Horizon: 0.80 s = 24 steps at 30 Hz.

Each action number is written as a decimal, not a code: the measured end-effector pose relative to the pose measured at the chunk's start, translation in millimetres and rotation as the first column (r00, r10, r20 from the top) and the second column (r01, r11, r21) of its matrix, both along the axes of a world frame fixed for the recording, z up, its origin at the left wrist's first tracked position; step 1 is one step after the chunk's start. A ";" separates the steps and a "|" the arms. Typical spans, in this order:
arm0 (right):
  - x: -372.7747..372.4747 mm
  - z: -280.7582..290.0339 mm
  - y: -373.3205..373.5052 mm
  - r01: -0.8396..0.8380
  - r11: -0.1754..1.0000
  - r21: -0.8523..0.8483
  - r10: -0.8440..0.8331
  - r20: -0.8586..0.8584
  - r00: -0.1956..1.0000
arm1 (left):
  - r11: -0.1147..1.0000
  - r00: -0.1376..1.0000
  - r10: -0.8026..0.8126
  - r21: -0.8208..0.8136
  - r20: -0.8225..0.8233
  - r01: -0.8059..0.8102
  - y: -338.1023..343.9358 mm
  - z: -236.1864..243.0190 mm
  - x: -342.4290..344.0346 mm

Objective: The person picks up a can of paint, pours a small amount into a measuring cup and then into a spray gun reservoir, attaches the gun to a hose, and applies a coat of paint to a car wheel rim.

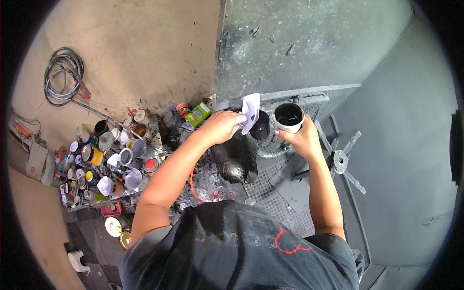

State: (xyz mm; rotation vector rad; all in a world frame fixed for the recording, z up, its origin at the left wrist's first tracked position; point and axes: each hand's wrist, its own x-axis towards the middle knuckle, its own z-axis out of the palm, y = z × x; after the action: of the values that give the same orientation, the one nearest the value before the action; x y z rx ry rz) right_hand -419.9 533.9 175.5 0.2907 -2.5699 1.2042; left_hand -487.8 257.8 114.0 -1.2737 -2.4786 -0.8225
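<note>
My left hand (226, 126) is closed on a white paper paint strainer (251, 113), which is tilted and has darker mesh openings in its side. My right hand (302, 137) grips a white cup (288, 126) holding glossy black liquid, likely paint, with its mouth turned up toward me. Between the two hands stands a dark round container (261, 126), beside the strainer's lower end. Below it is a large, paint-caked black mass (235, 157); what it is cannot be made out.
To my left, a crowded bench bears several paint cans (92, 154), used cups (133, 179) and a green box (198, 114). A coiled hose (63, 76) hangs on the wall. A red hose (194, 186) trails below. A grey stand with arms (340, 162) stands at right.
</note>
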 end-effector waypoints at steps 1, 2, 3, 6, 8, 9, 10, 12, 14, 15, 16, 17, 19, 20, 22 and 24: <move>-2.4 1.7 -2.1 0.010 1.000 0.026 -0.010 -0.014 1.000 | 1.000 1.000 0.001 0.005 0.001 -0.001 1.1 4.7 3.7; -1.8 6.2 -6.0 0.022 1.000 0.007 -0.022 -0.014 1.000 | 0.999 0.999 -0.052 -0.004 0.011 0.052 3.6 7.6 6.6; -0.9 9.5 -7.1 0.022 1.000 0.013 -0.022 -0.011 1.000 | 0.994 0.994 -0.106 -0.014 0.022 0.107 5.7 11.6 10.1; -3.1 14.1 -8.5 0.069 0.997 0.029 -0.069 -0.009 0.998 | 0.990 0.994 -0.110 -0.089 0.009 0.110 8.2 21.5 9.4; -2.7 20.0 -12.1 0.058 0.995 0.080 -0.058 -0.011 0.998 | 0.972 0.996 -0.085 -0.219 0.024 0.088 8.4 24.8 3.2; -2.5 24.6 -14.3 0.053 0.991 0.125 -0.051 -0.016 0.999 | 0.973 0.996 -0.087 -0.214 0.022 0.090 9.0 24.9 1.1; -2.2 28.5 -17.8 0.055 0.990 0.130 -0.053 -0.017 0.998 | 0.970 0.998 -0.055 -0.238 0.016 0.057 9.7 24.1 -0.7; -2.0 32.8 -25.1 0.080 0.978 0.194 -0.076 -0.027 0.997 | 0.956 1.000 0.006 -0.295 0.010 -0.003 12.1 24.5 -1.3; -6.9 30.0 -25.1 0.077 0.979 0.189 -0.073 -0.031 0.997 | 0.961 1.000 0.008 -0.276 0.006 -0.006 14.1 24.3 0.6; -7.8 29.6 -26.4 0.073 0.979 0.190 -0.068 -0.034 0.997 | 0.968 1.000 0.011 -0.252 0.003 -0.010 14.3 24.0 1.6; -6.8 31.0 -29.7 0.097 0.975 0.200 -0.089 -0.046 0.995 | 0.968 1.000 0.007 -0.250 0.003 -0.006 14.3 23.9 1.6; -8.4 29.1 -28.6 0.100 0.974 0.202 -0.093 -0.046 0.995 | 0.975 1.000 -0.007 -0.223 0.016 0.010 13.8 23.6 1.4; -14.7 18.4 -23.0 0.174 0.919 0.353 -0.141 -0.119 0.983 | 0.980 0.999 -0.029 -0.194 0.026 0.033 13.2 22.4 0.7; -17.0 12.3 -20.0 0.228 0.882 0.412 -0.177 -0.159 0.971 | 0.988 0.998 -0.039 -0.146 0.042 0.045 12.1 19.7 -0.4; -9.7 22.5 -30.7 0.262 0.846 0.465 -0.229 -0.126 0.965 | 0.995 0.997 -0.041 -0.093 0.061 0.046 7.1 11.3 -1.7; -6.1 27.6 -35.2 0.292 0.804 0.518 -0.283 -0.098 0.954 | 0.992 0.988 -0.096 0.089 0.124 0.085 4.5 3.7 -2.4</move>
State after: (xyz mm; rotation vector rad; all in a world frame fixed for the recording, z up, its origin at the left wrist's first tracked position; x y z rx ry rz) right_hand -426.1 498.8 203.1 0.0108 -2.7564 0.3668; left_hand -490.2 262.3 117.7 -1.3524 -2.4696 -1.0503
